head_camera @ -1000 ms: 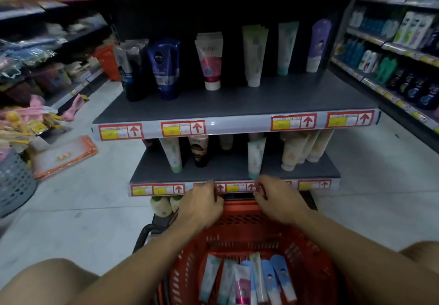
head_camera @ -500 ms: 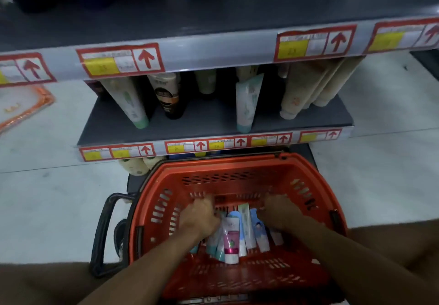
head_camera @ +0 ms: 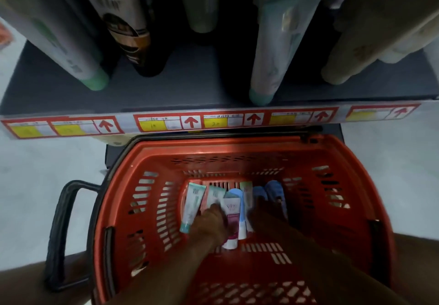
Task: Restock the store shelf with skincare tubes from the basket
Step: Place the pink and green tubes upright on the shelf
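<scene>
Camera's dropped closer since 0.5 s ago: basket (head_camera: 242, 152) now fills the lower frame, shelf (head_camera: 166, 91) edge w/ price tags (head_camera: 190, 122) crosses the middle. Both hands still down in the basket, pushed a bit further into the tubes.

Left hand (head_camera: 209, 224) sits on the tube pile at approx 6 o'clock of frame centre, fingers curled over a white/pink tube (head_camera: 231, 212) and touching it; can't tell if it's actually gripped or just pressed. Right hand (head_camera: 263, 217) just at 3 o'clock of the left, dark and blurred, lying over the blue tubes (head_camera: 273, 190); grip state can't be read.

Tubes lie flat on the basket floor, fanned side by side. Teal-cap tube (head_camera: 192, 207) at 9 o'clock of left hand, untouched as far as I can see. White/blue tube (head_camera: 240, 209) between the hands.

Shelf stock stands at 12 o'clock: green-cap tube (head_camera: 71, 50) left, teal-cap one (head_camera: 273, 62) near the front edge, beige ones (head_camera: 370, 34) right. Basket handle (head_camera: 59, 233) folded out at 8 o'clock.
</scene>
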Available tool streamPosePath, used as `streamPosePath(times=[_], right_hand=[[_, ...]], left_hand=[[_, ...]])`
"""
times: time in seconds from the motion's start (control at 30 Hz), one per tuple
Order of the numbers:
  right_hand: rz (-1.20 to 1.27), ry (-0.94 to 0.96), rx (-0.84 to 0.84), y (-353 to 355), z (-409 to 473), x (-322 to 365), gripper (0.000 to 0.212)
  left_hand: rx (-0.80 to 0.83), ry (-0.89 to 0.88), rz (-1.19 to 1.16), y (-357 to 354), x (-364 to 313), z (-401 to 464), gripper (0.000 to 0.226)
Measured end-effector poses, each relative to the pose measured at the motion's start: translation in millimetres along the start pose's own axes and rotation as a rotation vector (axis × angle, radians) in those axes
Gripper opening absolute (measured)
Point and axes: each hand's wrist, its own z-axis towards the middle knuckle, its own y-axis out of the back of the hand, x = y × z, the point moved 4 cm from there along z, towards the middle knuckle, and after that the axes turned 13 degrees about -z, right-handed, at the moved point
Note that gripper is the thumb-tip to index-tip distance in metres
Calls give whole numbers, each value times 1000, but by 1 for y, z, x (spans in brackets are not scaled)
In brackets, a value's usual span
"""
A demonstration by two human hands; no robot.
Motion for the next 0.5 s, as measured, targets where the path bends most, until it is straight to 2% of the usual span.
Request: streamPosePath(times=[0.1, 0.2, 0.5], right_hand=[[-139, 19, 118, -10, 6, 12, 38], [-163, -70, 111, -19, 13, 13, 46], [-61, -163, -5, -22, 15, 20, 34]], left_hand=[[-65, 0, 14, -8, 0, 3, 98], [-86, -3, 47, -16, 1, 4, 108], [-114, -16, 10, -20, 4, 3, 78]])
